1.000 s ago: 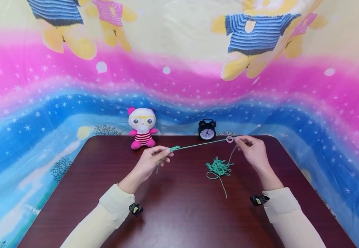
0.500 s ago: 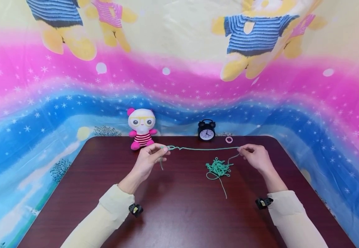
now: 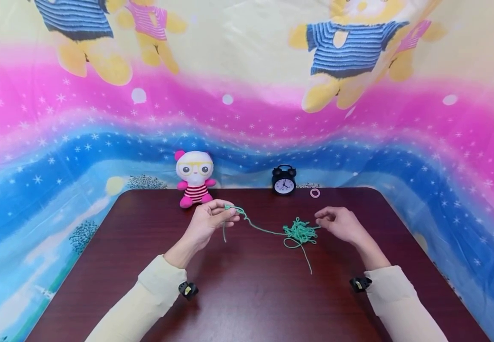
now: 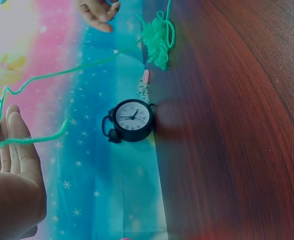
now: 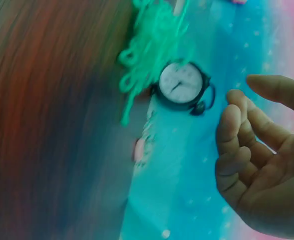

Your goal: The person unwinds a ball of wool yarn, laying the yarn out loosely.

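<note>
My left hand [image 3: 206,224] pinches green yarn [image 3: 256,228] between thumb and fingers, above the table. At the fingertips the yarn forms a small loop, and a short tail hangs below. From there a slack strand runs right to a tangled heap of the same yarn [image 3: 300,232] on the table. Just right of the heap, my right hand [image 3: 340,223] hovers with fingers loosely bent. In the right wrist view, the thumb [image 5: 277,90] stands apart from the fingers and nothing lies between them. The left wrist view shows the yarn [image 4: 45,138] crossing the left fingers.
A black alarm clock [image 3: 284,180] stands at the back of the dark red table [image 3: 247,304]. Left of it sits a pink and white panda plush [image 3: 195,178]. A pale pink ring [image 3: 314,193] lies by the back edge. A printed curtain [image 3: 247,118] hangs behind.
My right hand first drew the yarn taut from the left hand, then let go and came down slightly. The strand now sags to the heap. My left hand keeps its pinch, nearly still.
</note>
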Demonstrator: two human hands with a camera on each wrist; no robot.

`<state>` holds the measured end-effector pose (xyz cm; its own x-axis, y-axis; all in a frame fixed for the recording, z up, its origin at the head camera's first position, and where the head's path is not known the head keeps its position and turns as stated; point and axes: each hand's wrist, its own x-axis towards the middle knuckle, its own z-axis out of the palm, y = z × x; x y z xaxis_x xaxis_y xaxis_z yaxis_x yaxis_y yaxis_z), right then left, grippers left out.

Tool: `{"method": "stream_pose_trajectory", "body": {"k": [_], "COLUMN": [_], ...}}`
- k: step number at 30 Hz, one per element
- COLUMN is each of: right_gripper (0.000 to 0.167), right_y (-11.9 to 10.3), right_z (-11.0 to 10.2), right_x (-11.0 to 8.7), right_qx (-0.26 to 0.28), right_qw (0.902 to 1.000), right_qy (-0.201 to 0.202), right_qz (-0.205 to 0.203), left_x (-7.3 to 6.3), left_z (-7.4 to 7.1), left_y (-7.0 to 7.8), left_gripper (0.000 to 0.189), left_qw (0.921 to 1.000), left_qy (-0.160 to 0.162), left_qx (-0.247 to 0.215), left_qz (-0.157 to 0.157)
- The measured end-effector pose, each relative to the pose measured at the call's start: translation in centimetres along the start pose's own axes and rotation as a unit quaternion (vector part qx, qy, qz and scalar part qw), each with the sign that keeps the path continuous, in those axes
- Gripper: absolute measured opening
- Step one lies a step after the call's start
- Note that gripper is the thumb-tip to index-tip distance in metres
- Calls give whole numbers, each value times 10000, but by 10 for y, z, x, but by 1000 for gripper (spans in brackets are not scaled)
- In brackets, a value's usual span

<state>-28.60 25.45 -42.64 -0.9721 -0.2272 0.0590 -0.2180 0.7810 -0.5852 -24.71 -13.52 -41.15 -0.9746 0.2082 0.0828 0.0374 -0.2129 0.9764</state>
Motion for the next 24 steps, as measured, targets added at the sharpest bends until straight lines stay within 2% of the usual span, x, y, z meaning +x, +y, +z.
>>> {"method": "stream_pose_trajectory", "body": {"k": [5,10,16,24], "right_gripper": [18,16,15,21], "right_y": [-22,-48,-70,-88], "right_z": [13,26,39,56], "right_x": [-1,-6,-8,-4], "right_qx": [295,687,860,1081], "right_qw": [9978,9933,9873,9833], "right_qy": [239,139,91,-67], "right_qz": [-546,-914,-1332,-1460], "left_x": [0,-1,-1,-1], "left_z": [2,5,7,7], "left_y": [0,1,1,1], "left_gripper": [21,25,25,31], "left_qw": [9998,9993,9992,9988], "left_qy": [23,17,17,-96], "left_qx": [89,176,223,329], "left_qz": [-191,-326,-342,-344]}}
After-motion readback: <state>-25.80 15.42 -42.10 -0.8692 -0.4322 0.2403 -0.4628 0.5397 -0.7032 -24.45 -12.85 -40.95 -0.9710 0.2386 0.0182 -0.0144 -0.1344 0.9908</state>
